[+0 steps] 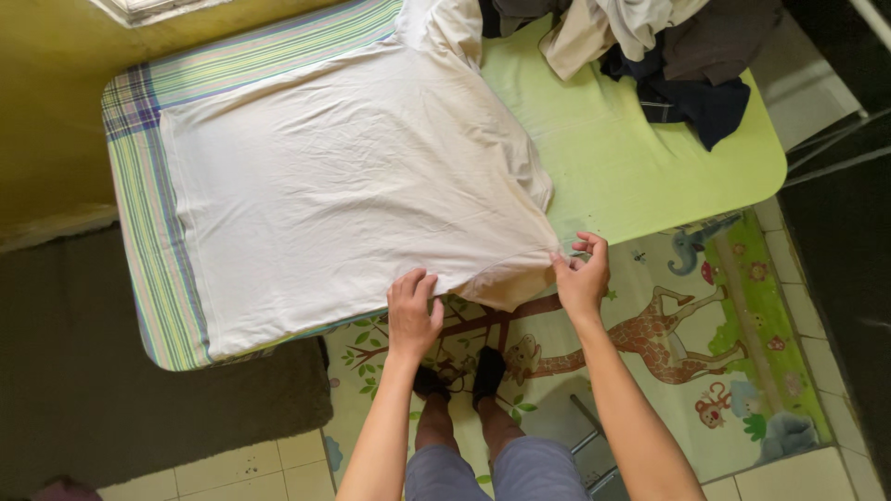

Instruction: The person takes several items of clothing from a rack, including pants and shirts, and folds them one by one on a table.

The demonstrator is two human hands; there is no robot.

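Where the white shirt (353, 186) overhangs the table (640, 158) edge, left hand (413, 315) flat, released; right hand (583, 278) grip pinching hem.

Shirt (353, 176) spread on table (640, 167), clothes pile (659, 56) behind right, play mat (705, 343) on floor below

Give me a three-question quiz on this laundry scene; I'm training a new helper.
1. True or false: the white T-shirt lies spread flat on the table.
2. Which hand pinches the shirt's edge: A) left hand B) right hand?
3. What lies at the table's far right end?

Key: 1 true. 2 B; the left rests flat on the hem. 3 A pile of clothes, light and dark.
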